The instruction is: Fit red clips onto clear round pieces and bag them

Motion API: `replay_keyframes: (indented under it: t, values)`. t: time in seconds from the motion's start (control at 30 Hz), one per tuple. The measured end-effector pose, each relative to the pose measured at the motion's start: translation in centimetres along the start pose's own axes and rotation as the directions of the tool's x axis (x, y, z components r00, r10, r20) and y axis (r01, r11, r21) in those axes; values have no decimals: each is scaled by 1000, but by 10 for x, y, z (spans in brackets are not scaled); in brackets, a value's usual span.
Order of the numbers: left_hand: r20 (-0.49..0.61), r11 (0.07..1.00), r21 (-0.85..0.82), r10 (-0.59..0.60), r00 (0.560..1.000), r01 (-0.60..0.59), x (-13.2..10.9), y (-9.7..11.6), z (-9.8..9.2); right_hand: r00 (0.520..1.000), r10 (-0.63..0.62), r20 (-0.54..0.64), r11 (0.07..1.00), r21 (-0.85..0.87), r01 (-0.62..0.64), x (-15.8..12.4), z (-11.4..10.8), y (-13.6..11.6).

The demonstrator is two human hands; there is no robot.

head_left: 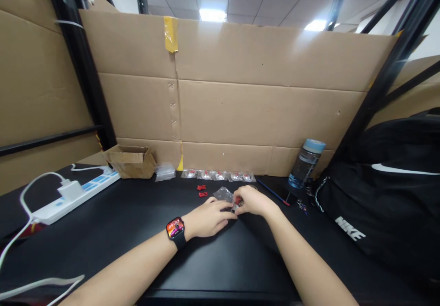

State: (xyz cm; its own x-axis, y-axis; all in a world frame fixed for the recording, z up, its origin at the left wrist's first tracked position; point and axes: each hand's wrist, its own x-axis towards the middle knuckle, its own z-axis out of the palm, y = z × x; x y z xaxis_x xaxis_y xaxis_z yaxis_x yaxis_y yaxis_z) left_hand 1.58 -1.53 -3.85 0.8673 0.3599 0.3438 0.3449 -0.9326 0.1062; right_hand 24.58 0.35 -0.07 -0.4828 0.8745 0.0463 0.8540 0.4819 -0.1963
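Note:
Near the middle of the black table, my left hand (210,217) and my right hand (253,200) meet at a small red and silvery piece (238,202). My right thumb and fingers are pinched round it from the right. The left fingertips close on its lower left side; exactly what they grip is partly hidden. Just behind the left fingers lies a crumpled clear plastic bag (223,193). Two small red parts, one upper (201,187) and one lower (203,194), rest behind my left hand. Along the cardboard wall runs a row of several clear-wrapped items (220,175) with red and white inside.
At the back left stand an open cardboard box (132,163) and a stack of clear bags (165,172). A white power strip (77,197) with cables lies left. On the right are a blue pen-like stick (273,192), a water bottle (305,164) and a black backpack (388,196).

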Motion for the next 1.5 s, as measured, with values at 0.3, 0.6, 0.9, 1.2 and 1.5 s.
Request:
replay_keyframes:
  t: [0.3, 0.6, 0.9, 1.2, 1.5]
  values:
    - [34, 999, -39, -20, 999, 22, -1, 5, -6, 989, -67, 134, 980, 195, 40, -4, -4, 4]
    - [-5, 998, -6, -57, 998, 56, -1, 2, 1, 993, -107, 49, 981, 166, 97, -1, -2, 6]
    - [5, 999, -19, -32, 999, 32, -1, -2, 2, 985, 66, -160, 997, 38, -61, 4, 8, 1]
    - [7, 997, -23, -78, 997, 78, -4, -9, -1, 984, -2, -180, 999, 40, 10, 5, 13, 2]
    - [-1, 993, -69, -101, 995, 100, -5, -19, -7, 954, -4, -299, 981, -189, -55, 23, 32, -18]
